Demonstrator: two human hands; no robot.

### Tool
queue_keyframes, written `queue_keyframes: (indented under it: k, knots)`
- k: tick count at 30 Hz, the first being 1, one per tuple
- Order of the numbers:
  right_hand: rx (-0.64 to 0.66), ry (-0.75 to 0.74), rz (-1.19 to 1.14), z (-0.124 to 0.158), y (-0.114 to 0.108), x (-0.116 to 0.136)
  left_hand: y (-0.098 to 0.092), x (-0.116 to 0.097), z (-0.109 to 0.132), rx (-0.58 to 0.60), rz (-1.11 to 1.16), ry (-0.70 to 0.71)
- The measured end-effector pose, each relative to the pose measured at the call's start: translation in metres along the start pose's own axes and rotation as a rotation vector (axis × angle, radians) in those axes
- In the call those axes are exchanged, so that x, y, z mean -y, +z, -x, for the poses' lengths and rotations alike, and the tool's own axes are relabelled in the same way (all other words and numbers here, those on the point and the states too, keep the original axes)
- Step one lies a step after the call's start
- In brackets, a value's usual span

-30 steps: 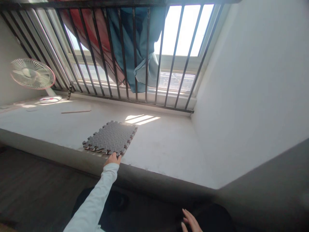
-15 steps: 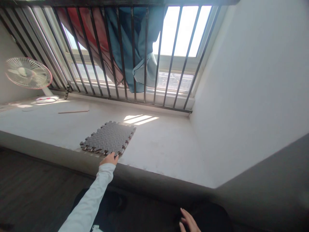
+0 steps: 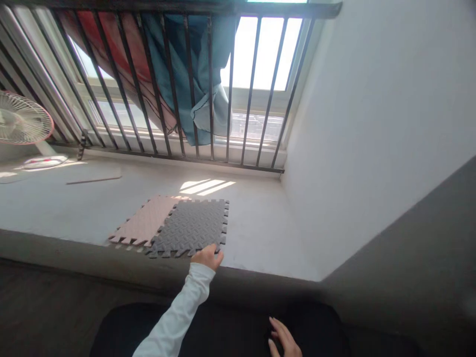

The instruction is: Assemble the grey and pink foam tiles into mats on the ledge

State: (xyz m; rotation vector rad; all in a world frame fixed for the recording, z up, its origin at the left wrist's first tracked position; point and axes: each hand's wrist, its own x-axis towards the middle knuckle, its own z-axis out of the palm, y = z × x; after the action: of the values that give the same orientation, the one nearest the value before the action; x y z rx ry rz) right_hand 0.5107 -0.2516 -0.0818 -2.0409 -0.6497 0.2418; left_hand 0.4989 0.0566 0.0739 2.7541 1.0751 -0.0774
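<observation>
My left hand point(image 3: 207, 257), in a white sleeve, pinches the near right edge of a grey foam mat tile point(image 3: 195, 223) with jigsaw edges. This tile partly overlaps a pink foam mat tile point(image 3: 143, 219) on its left, and both lie on a white ledge point(image 3: 256, 238). The near edges of the tiles reach the front lip of the ledge. Low in the view, my right hand point(image 3: 284, 339) hovers near my dark-clothed leg, its fingers apart and holding nothing.
Beyond the ledge stands a black metal railing point(image 3: 201, 157) before a window with a red and blue curtain point(image 3: 201, 64). A fan point(image 3: 24, 121) stands at the far left. A thin flat piece point(image 3: 94, 179) lies on the ledge. A white wall point(image 3: 372, 124) rises on the right.
My left hand has drawn the grey tile to the right, uncovering the pink tile beneath. My right hand has stayed low and nearly still. The view has shifted slightly right.
</observation>
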Motion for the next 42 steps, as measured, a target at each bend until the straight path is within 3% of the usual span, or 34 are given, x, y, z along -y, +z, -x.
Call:
queue_keyframes:
  k: [2, 6, 8, 10, 12, 13, 16, 19, 23, 31, 36, 42]
  knots:
    - [0.041, -0.005, 0.018, 0.0, -0.007, 0.001, 0.01, -0.038, 0.012, 0.059, 0.024, 0.087]
    - [0.001, 0.013, 0.029, 0.007, -0.012, 0.0, 0.039, -0.107, 0.04, 0.187, 0.141, 0.263]
    - [-0.076, 0.035, 0.026, 0.013, -0.013, -0.003, 0.054, -0.13, 0.053, 0.252, 0.262, 0.431]
    - [-0.149, 0.062, 0.022, 0.019, -0.016, -0.007, 0.066, -0.139, 0.062, 0.281, 0.383, 0.649]
    - [-0.14, 0.079, 0.02, 0.025, -0.02, -0.011, 0.072, -0.134, 0.063, 0.235, 0.417, 0.787]
    - [-0.119, 0.084, 0.02, 0.027, -0.022, -0.013, 0.074, -0.127, 0.06, 0.183, 0.393, 0.784]
    - [-0.115, 0.102, 0.026, 0.031, -0.024, -0.014, 0.077, -0.093, 0.041, -0.002, 0.225, 0.506]
    - [-0.124, 0.115, 0.039, 0.03, -0.015, -0.009, 0.083, -0.057, 0.022, -0.088, 0.053, 0.163]
    - [-0.167, 0.101, 0.06, 0.021, 0.001, 0.006, 0.092, -0.03, 0.01, -0.064, -0.045, 0.064]
    - [-0.116, 0.072, 0.027, 0.008, 0.001, 0.017, 0.096, -0.034, 0.008, -0.039, -0.03, 0.082]
    - [-0.156, 0.131, 0.035, 0.015, 0.0, 0.013, 0.094, -0.033, 0.005, -0.019, -0.001, 0.09]
    - [-0.114, 0.204, 0.069, 0.018, -0.002, 0.018, 0.09, -0.044, -0.001, 0.014, -0.009, 0.166]
